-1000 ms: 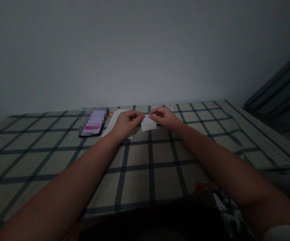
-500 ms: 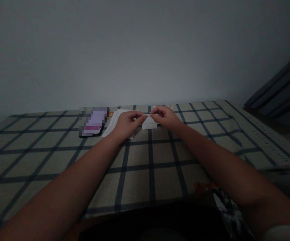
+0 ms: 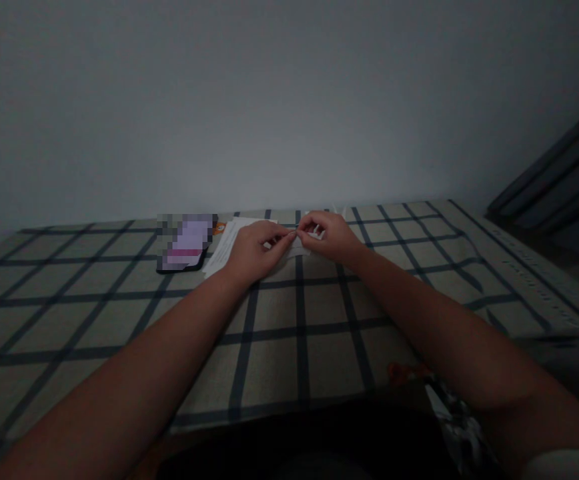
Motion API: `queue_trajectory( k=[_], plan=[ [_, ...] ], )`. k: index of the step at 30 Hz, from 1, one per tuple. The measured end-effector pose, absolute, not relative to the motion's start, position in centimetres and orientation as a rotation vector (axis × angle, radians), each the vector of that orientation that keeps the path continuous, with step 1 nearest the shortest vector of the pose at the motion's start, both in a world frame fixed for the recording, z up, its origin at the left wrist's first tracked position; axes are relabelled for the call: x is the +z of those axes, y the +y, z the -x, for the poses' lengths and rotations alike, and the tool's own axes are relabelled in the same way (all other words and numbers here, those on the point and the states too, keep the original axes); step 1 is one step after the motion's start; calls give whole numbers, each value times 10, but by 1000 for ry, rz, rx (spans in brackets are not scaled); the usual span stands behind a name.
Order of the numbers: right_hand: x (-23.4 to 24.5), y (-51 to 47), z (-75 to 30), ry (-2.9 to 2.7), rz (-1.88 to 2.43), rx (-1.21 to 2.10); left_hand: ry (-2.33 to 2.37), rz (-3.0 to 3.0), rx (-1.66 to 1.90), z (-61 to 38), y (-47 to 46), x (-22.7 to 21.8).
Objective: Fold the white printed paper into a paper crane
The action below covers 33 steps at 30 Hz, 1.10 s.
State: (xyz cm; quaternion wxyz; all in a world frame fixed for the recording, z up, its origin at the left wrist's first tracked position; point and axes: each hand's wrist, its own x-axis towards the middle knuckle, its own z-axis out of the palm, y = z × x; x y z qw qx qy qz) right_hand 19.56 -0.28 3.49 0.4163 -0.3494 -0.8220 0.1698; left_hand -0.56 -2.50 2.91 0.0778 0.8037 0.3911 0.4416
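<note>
A small piece of white paper (image 3: 297, 251) shows just below my fingertips, partly hidden by them. My left hand (image 3: 259, 250) pinches it from the left, thumb and index finger together. From the right, my right hand (image 3: 328, 235) pinches it too, and the fingertips of both hands meet. Printed white sheets (image 3: 222, 248) lie under and beside my left hand. Some white material (image 3: 339, 212) shows behind my right hand, too dim to name.
A phone (image 3: 187, 243) with a lit, blurred screen lies left of the sheets. A checked cloth (image 3: 279, 340) covers the table, which meets a grey wall (image 3: 289, 107). Dark folded fabric (image 3: 559, 167) hangs at the right.
My fingertips have come closer together until they touch. The small paper, which hung flat and fully visible between them, is now mostly covered and looks tilted.
</note>
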Motion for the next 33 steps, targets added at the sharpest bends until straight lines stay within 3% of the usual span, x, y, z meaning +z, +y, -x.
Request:
queue_trajectory(
  k=[16, 23, 33],
  plan=[
    [24, 21, -213, -1774, 1000, 433, 1353, -2040, 1663, 13, -12, 23],
    [27, 9, -204, -1964, 842, 480, 1252, -2151, 1529, 11, -11, 21],
    [29, 3, -202, -2179, 758, 304, 1190, -2215, 1325, 11, -10, 18]
  ],
)
